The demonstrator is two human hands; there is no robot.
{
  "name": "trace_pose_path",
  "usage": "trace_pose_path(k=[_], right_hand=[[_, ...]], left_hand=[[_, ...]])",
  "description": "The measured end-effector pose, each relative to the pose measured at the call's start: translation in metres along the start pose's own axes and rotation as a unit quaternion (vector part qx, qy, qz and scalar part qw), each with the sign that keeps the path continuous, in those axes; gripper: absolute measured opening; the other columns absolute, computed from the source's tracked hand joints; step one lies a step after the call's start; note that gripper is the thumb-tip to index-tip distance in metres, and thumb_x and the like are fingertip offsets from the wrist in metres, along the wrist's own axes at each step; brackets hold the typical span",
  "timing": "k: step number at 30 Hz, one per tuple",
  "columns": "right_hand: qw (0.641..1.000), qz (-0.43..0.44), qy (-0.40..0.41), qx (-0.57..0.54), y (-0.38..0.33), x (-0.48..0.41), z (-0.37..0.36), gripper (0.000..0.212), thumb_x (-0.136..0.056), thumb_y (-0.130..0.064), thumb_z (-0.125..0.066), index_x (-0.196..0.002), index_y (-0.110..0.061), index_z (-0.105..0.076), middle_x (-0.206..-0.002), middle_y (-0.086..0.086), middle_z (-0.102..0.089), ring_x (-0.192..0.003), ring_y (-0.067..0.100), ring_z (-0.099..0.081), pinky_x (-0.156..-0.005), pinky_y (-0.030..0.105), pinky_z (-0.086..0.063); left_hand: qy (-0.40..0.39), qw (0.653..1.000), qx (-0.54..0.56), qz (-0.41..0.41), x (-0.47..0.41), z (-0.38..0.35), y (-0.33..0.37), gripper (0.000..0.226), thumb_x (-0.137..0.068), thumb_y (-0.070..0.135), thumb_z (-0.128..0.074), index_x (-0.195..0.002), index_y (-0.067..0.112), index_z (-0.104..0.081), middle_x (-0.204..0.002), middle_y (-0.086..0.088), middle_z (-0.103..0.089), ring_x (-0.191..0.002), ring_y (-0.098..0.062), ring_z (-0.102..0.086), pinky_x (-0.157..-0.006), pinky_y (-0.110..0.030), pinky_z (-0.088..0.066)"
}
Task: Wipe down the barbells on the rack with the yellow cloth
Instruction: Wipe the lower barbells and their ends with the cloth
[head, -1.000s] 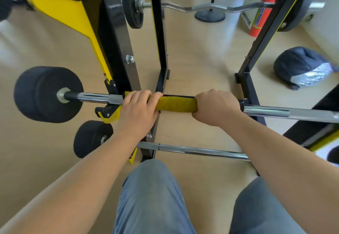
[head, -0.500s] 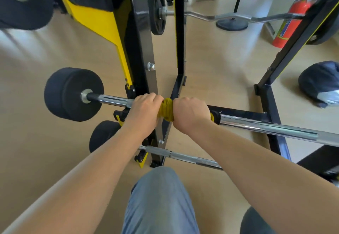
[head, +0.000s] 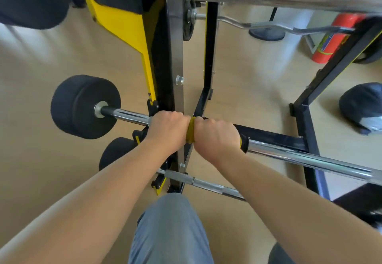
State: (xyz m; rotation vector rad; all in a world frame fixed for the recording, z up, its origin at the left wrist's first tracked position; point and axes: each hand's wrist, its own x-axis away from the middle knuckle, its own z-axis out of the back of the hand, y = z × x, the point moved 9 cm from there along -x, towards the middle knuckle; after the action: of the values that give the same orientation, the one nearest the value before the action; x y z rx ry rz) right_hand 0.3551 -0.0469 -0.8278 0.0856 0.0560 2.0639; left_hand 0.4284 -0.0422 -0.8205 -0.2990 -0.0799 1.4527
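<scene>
The two hands have been brought together since a second ago, and the yellow cloth (head: 190, 129), then stretched along the bar, is now bunched into a narrow band between them. The cloth is wrapped on the barbell (head: 310, 160), just before the rack upright (head: 175, 56). The fingers of the left hand (head: 167, 130) are clenched round the barbell at the cloth's 9 o'clock edge. Those of the right hand (head: 215, 137) grasp the cloth at its 3 o'clock side. A black weight (head: 82, 106) is carried on the bar's end at 9 o'clock.

A red fire extinguisher (head: 330, 38) stands on the tan floor (head: 62, 181) at upper right — a dark bag (head: 359, 106) lies below it.
</scene>
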Motion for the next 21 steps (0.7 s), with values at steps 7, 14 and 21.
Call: trace_pose_path(k=[7,14,21], right_hand=[[0.905,-0.012,-0.373,-0.206,0.001,-0.013,-0.025,0.027,-0.080,-0.028,-0.079,-0.098,-0.019,-0.060,-0.092,0.003,-0.059,-0.080,0.020,-0.058,-0.070,0.034,-0.047],[0.986,-0.028,-0.139,-0.083,0.002,-0.015,-0.017,0.003,-0.089,-0.018,-0.057,-0.086,-0.017,-0.058,-0.071,-0.002,-0.054,-0.068,0.018,-0.060,-0.066,0.035,-0.053],[0.993,-0.024,-0.096,-0.062,-0.002,-0.012,-0.006,0.006,-0.091,-0.018,-0.061,-0.096,-0.017,-0.058,-0.076,-0.002,-0.055,-0.073,0.020,-0.059,-0.069,0.035,-0.053]], left_hand=[[0.034,0.999,0.032,0.022,0.006,0.000,-0.002,0.008,-0.091,0.028,-0.065,-0.091,0.022,-0.061,-0.081,0.004,-0.065,-0.078,-0.018,-0.065,-0.073,-0.031,-0.042],[0.046,0.997,0.067,-0.012,0.000,-0.001,-0.004,0.013,-0.095,0.031,-0.055,-0.089,0.023,-0.064,-0.078,0.003,-0.068,-0.076,-0.020,-0.068,-0.074,-0.034,-0.049],[0.058,0.996,0.067,-0.005,0.002,-0.003,-0.004,0.008,-0.094,0.028,-0.058,-0.090,0.022,-0.063,-0.080,0.002,-0.067,-0.076,-0.019,-0.066,-0.073,-0.032,-0.047]])
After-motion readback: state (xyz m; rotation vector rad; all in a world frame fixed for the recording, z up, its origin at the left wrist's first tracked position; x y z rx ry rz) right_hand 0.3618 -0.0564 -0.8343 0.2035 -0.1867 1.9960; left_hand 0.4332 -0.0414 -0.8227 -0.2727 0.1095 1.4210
